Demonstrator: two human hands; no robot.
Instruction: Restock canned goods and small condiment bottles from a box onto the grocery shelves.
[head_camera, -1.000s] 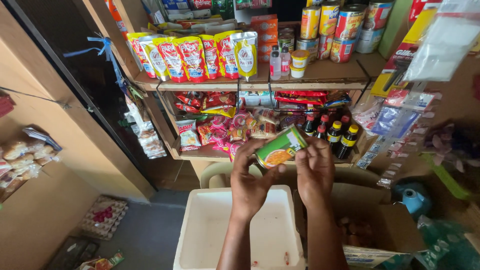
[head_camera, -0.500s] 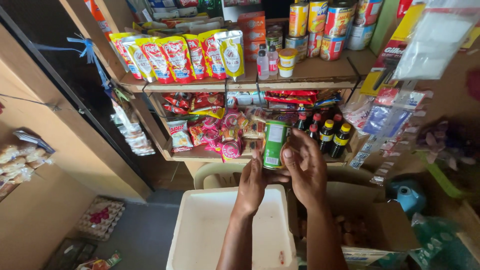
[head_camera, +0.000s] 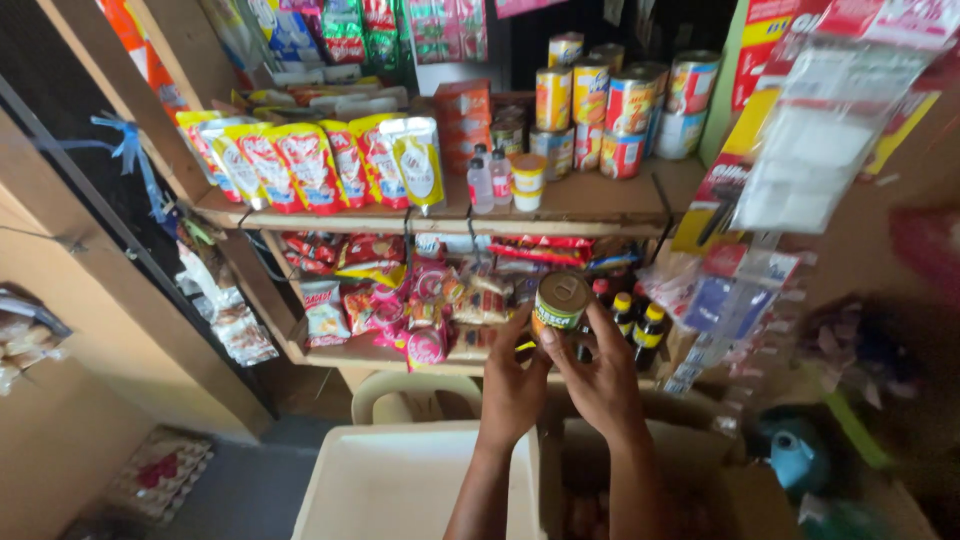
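Both hands — left hand (head_camera: 512, 392), right hand (head_camera: 603, 378) — grip one green-labelled can (head_camera: 559, 303) (upright) before the wooden shelf (head_camera: 590, 205).

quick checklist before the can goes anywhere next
1. Grip: both hands, left hand and right hand, hold the can from below and the sides: ok.
2. Can upright, top facing the camera: ok.
3. Lid sealed or dented: cannot tell, too small.
4. Free spot on the upper shelf, bare wood in front of the stacked cans: ok.
5. Lower shelf room: packed with snack packets and dark bottles right behind the can: not ok.
6. White tray below the hands has bare surface: ok.
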